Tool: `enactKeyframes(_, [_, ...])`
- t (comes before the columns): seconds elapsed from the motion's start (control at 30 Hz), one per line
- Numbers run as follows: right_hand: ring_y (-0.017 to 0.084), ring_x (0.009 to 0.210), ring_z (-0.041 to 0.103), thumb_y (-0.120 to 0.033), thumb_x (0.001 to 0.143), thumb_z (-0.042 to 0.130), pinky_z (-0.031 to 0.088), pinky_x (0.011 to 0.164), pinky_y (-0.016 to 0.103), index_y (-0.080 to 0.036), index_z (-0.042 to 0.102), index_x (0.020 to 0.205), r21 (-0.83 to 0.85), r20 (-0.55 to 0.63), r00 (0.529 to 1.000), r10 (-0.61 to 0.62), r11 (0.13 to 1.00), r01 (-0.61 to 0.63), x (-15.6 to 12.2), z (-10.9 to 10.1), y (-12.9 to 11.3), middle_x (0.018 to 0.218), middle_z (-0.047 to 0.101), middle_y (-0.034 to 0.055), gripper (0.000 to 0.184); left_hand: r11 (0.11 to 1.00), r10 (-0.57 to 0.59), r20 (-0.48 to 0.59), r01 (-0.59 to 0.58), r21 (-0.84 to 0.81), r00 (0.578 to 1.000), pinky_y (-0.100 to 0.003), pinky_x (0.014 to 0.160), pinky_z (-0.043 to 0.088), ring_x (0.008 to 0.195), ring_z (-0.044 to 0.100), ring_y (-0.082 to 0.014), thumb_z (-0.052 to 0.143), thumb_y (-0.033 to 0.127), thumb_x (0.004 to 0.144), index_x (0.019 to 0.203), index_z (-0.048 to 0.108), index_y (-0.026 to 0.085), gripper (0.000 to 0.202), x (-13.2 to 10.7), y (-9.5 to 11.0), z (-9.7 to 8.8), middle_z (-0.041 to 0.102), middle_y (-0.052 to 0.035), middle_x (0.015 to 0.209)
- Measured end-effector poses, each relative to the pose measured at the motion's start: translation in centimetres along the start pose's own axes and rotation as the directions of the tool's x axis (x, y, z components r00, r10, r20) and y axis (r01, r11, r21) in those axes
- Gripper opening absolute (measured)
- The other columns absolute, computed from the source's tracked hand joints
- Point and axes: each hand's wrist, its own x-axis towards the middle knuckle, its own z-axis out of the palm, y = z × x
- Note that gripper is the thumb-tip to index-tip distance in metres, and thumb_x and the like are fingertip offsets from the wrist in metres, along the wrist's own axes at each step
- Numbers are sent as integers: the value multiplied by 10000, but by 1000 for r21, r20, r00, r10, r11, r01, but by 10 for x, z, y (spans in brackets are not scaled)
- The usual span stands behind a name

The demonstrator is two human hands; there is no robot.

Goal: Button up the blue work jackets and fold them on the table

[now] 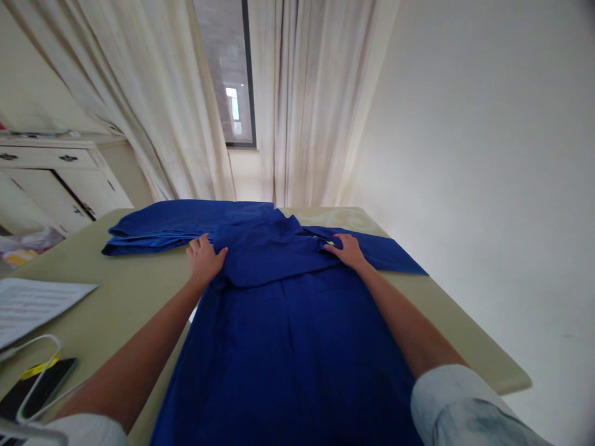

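A blue garment [288, 334] lies on a table [111, 275] between the left hand [203, 259], thumb spread from fingers at its left edge, and the right hand [348, 251] at its right, pinch unclear, with a phone [56, 379] and paper [41, 303] at left, print too small to read.
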Motion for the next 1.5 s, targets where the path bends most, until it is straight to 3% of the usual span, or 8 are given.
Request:
enactKeyframes(0.13, [260,1217,639,-221,979,610,457,1099,361,-233,761,1256,-293,215,946,-244,908,301,-13,0,-2,1331,709,92,316,877,459,282,-480,8,843,-514,1273,266,1541,390,-322,421,565,1019,1587,449,186,684,-30,11,12,442,-147,1656])
enactKeyframes(0.3, [314,1389,496,-58,967,456,380,1172,449,-239,690,1413,-388,40,971,-238,891,234,-22,-13,11,1494,626,107,535,841,503,512,-532,-102,697,-489,1314,162,1612,253,-290,421,674,969,1647,382,242,805,-45,-10,23,272,-79,1738])
enactKeyframes(0.57, [259,1420,527,-15,846,503,332,1253,440,-191,674,1426,-164,223,947,-232,948,271,-12,-19,21,1521,608,91,629,885,444,489,-451,-111,751,-484,1322,127,1586,318,-308,508,665,929,1559,526,238,762,-47,12,16,370,-95,1696])
enactKeyframes(0.77, [275,1491,459,-427,990,636,270,1285,434,-259,639,1450,-77,290,912,-290,943,324,-27,-11,2,1574,561,57,490,903,375,522,-430,-17,766,-511,1315,82,1631,167,-328,387,725,963,1662,351,188,882,-55,56,35,209,-129,1751])
enactKeyframes(0.9, [292,1398,535,-476,1076,435,356,1219,432,-135,654,1355,-176,-86,991,99,978,-113,-32,-37,30,1434,645,177,492,931,268,577,-361,50,771,-560,1297,128,1629,156,-360,389,762,948,1678,304,206,921,-47,52,45,164,-149,1759])
enactKeyframes(1.13, [459,1333,550,-597,986,545,450,1074,549,24,512,1433,-210,-367,697,615,676,-707,-65,-99,129,1392,574,359,766,902,329,418,-413,128,847,-553,1230,298,1504,409,-418,406,598,1011,1519,547,134,703,-55,102,45,460,-210,1629])
enactKeyframes(1.3, [497,1396,482,-665,922,583,408,1089,611,8,441,1521,-106,-475,508,718,527,-843,-88,-107,161,1480,490,395,912,772,625,372,-614,-165,686,-444,1238,333,1457,491,-310,417,477,1044,1531,539,164,592,-71,186,76,510,-136,1611])
enactKeyframes(1.5, [480,1305,594,-699,951,492,398,1076,639,-15,416,1550,-73,-344,484,805,491,-868,-83,-111,158,1375,596,383,912,809,582,467,-535,-245,666,-552,1230,347,1509,425,-362,552,595,999,1548,536,261,643,-78,255,126,462,-135,1647])
